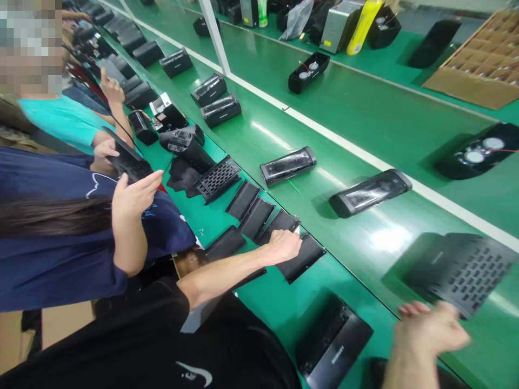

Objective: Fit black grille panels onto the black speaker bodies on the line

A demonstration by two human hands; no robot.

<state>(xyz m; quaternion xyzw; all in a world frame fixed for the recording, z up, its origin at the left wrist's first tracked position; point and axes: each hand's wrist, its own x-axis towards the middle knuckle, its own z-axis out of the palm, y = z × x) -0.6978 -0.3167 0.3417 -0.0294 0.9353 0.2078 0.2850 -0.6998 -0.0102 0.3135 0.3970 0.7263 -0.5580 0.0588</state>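
My left hand (286, 246) is closed over the flat black panels on the green bench, with a small white piece at its fingertips; it lies beside a black panel (304, 259). At the right, my right hand (436, 327) grips the lower edge of a black speaker housing (466, 270) with a slotted grille, tilted over the green belt. Between my arms a black speaker box (334, 343) with lettering rests on the bench. More black panels (256, 217) lie in a row left of my left hand.
Black speakers (371, 193) (288, 165) sit on the green belt (344, 248). A co-worker in dark blue (52, 232) is close at the left, another in turquoise beyond. A white post (214, 38) stands at the back; a cardboard tray (478, 65) lies back right.
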